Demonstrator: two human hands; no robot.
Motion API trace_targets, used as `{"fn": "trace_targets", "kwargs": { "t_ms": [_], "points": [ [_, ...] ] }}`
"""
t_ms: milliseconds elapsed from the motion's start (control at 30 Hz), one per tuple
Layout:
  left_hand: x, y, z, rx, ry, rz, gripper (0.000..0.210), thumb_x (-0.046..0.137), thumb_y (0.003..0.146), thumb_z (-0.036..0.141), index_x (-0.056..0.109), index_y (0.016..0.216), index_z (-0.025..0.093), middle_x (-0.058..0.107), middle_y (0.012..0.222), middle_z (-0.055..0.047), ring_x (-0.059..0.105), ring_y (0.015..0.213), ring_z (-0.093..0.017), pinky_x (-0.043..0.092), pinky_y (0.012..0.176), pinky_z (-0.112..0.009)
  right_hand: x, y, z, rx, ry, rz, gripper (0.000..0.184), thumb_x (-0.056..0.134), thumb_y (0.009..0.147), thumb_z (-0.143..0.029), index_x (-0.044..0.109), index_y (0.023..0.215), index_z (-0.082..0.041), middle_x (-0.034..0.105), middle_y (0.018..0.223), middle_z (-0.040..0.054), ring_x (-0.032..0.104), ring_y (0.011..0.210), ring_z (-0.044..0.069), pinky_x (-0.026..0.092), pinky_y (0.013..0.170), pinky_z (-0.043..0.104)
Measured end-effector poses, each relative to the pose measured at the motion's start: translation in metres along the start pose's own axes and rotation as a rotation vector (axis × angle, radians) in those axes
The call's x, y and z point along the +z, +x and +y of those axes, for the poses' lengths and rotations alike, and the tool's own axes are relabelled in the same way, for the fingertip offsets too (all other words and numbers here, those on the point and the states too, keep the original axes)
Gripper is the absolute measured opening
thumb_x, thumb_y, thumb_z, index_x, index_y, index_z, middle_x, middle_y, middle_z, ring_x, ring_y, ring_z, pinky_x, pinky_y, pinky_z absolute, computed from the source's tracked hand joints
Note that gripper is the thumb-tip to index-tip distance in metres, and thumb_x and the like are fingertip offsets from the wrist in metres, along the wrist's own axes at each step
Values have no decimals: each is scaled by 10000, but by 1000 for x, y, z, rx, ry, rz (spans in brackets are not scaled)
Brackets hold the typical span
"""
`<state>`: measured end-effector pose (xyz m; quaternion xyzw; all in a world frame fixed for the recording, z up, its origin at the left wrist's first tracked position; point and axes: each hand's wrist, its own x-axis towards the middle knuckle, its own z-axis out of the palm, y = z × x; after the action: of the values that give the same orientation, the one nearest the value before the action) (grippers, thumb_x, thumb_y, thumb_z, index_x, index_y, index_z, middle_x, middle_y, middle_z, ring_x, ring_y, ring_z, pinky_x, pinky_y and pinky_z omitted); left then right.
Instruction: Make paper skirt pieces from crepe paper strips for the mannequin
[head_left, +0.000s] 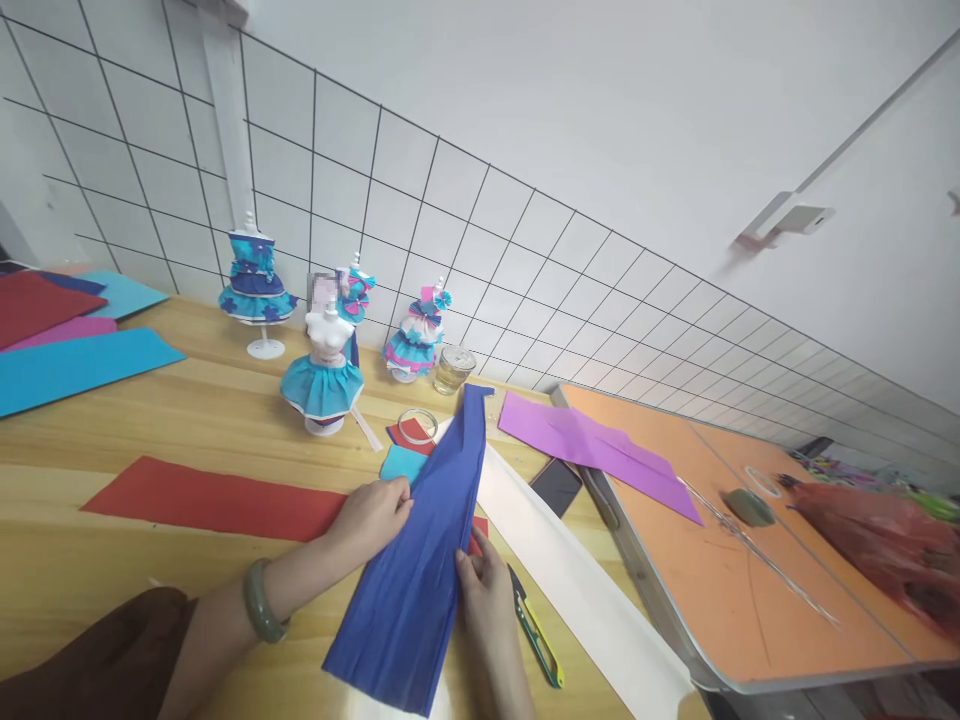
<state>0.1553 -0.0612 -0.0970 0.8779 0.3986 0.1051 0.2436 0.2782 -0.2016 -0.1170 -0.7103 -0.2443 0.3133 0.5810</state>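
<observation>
A long strip of dark blue crepe paper [427, 560] lies lengthwise in front of me, wide at the near end, narrow and gathered at the far end. My left hand [375, 515], with a green bangle [262, 602] on its wrist, has its fingers closed at the paper's left edge. On the opposite edge, my right hand [484, 580] pinches the paper between thumb and fingers. Beside my right hand lie green-and-yellow thread snips [536, 630]. A red strip [217, 497] reaches under my left hand, and a white strip [570, 585] runs along the right.
Small dress forms in paper dresses [257, 280] [322, 385] [416, 335] stand along the back near a glass cup [454, 370]. Purple paper [592, 450] bridges to an orange-topped table [720, 590]. A phone [556, 487] lies beneath its edge. Coloured sheets [82, 365] are stacked left.
</observation>
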Motion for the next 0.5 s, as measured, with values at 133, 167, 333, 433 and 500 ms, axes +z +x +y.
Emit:
{"fn": "trace_targets", "kwargs": {
  "t_ms": [133,167,333,433,500],
  "points": [
    [2,-4,-5,6,-36,-19,121,442,842,282,519,802,197,611,732,-9,578,680,-148,318,582,-227,-4,2,-2,53,-34,36,854,650,606,-450,423,1247,66,508,461,-52,488,460,141,364,466,245],
    [2,-6,-5,10,-44,-29,122,449,839,293,516,803,197,609,731,-6,575,672,-145,315,575,-224,-6,1,-1,57,-33,46,868,649,607,-457,407,1257,65,526,474,-43,503,474,149,373,477,250],
    [2,-9,-7,13,-88,-81,157,479,810,320,507,719,196,584,659,5,553,629,-148,290,536,-224,-14,-14,7,98,49,59,828,643,648,-481,390,1283,-14,592,575,-11,567,585,178,416,556,274],
    [6,-8,-8,9,-97,-107,142,488,791,270,506,674,193,579,634,9,543,612,-143,286,534,-225,-15,-27,9,114,68,28,831,642,652,-487,376,1278,-10,569,568,-23,548,572,167,408,563,272],
    [7,-6,-9,8,-98,-108,120,479,787,239,510,681,192,576,625,13,536,603,-136,284,535,-225,-14,-33,10,109,42,13,852,651,639,-477,366,1273,15,505,506,-62,488,503,139,371,518,253]
  ]
}}
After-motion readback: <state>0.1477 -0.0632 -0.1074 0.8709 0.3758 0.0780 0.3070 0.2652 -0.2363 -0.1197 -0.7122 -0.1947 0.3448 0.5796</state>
